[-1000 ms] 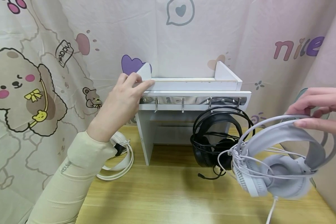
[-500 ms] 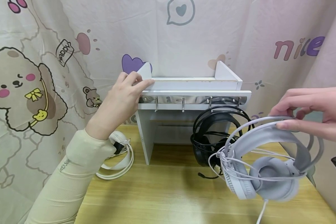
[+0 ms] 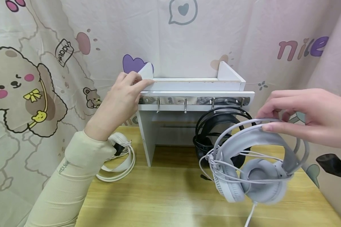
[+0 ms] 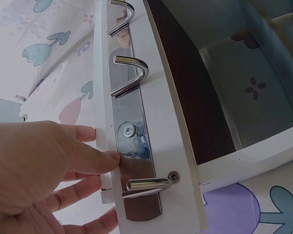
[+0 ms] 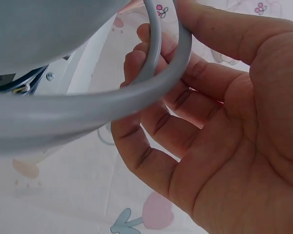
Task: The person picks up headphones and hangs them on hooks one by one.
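Observation:
My right hand point(image 3: 309, 116) pinches the top of a white headset point(image 3: 265, 181) by its double headband arcs point(image 5: 156, 87), with fingers curled under them in the right wrist view. The headset hangs in the air, its white cable wound round it. My left hand point(image 3: 119, 97) grips the left end of a white desk shelf point(image 3: 199, 86). In the left wrist view, the thumb lies against the hook rail point(image 4: 132, 97) and the fingers reach round the board's edge. A black headset point(image 3: 211, 124) hangs from the rail's right part, partly hidden by the white one.
Another white headset point(image 3: 120, 170) with coiled cable lies on the wooden table point(image 3: 147, 198), left of the shelf. Two bare hooks point(image 3: 185, 105) are on the rail's left half. Printed curtains point(image 3: 187, 47) enclose the back and sides. A black object point(image 3: 331, 164) shows at the right edge.
My right hand has moved left with the white headset, which now covers more of the black headset. My left hand keeps its grip on the shelf. The black object has entered view at right.

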The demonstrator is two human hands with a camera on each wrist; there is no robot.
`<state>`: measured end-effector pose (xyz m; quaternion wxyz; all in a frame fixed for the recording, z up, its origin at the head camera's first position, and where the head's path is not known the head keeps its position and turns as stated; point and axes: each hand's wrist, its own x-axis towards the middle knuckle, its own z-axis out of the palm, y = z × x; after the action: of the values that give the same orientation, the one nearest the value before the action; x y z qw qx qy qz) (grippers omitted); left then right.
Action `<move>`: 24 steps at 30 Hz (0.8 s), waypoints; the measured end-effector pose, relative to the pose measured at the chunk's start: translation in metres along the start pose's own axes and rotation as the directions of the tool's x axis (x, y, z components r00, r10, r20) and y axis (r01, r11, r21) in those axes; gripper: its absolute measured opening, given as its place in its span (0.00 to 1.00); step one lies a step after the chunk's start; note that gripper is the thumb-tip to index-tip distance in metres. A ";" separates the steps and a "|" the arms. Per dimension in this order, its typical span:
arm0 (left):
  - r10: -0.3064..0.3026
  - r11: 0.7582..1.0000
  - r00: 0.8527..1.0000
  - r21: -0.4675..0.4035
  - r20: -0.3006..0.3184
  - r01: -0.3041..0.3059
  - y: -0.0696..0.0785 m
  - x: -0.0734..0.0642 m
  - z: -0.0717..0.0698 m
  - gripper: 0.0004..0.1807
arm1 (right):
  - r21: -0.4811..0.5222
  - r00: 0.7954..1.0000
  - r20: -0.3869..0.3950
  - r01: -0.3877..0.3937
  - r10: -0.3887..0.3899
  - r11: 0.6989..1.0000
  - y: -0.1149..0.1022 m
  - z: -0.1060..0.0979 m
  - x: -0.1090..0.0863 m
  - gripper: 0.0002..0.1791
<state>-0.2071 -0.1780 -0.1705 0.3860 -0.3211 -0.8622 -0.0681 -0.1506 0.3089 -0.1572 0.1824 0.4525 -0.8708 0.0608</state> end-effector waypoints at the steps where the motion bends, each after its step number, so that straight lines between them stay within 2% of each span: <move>1: 0.002 1.000 1.000 -0.004 -0.002 -0.002 0.000 0.000 0.000 0.34 | 0.005 1.000 0.017 0.009 -0.009 1.000 0.006 0.002 -0.001 0.27; 3: 0.004 1.000 1.000 -0.008 -0.008 -0.004 -0.001 0.001 0.001 0.33 | -0.003 0.999 0.046 0.001 0.000 1.000 0.016 0.005 -0.002 0.25; 5: 0.005 1.000 1.000 -0.016 -0.012 -0.005 -0.002 0.001 0.001 0.33 | -0.008 0.999 0.032 0.009 -0.009 1.000 0.012 0.004 0.003 0.26; 9: -0.004 1.000 1.000 -0.024 -0.014 0.004 -0.002 0.001 0.001 0.32 | -0.024 0.999 -0.044 -0.021 0.020 0.999 -0.029 -0.006 0.023 0.29; 14: -0.033 0.999 0.999 -0.027 -0.005 0.033 -0.004 0.000 0.000 0.30 | 0.009 0.998 -0.070 0.001 0.000 1.000 -0.055 -0.010 0.039 0.32; 18: -0.066 0.997 0.998 -0.027 0.012 0.067 -0.006 -0.001 -0.004 0.29 | 0.024 0.996 -0.069 0.057 -0.055 0.998 -0.059 -0.008 0.046 0.32; 24: -0.084 0.996 0.995 -0.036 0.052 0.085 -0.008 -0.002 -0.008 0.29 | 0.044 0.993 -0.079 0.092 -0.088 0.995 -0.058 -0.002 0.055 0.31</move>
<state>-0.2066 -0.1882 -0.1653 0.3549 -0.2932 -0.8829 -0.0927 -0.1319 0.2332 -0.1386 0.2076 0.4929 -0.8401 0.0908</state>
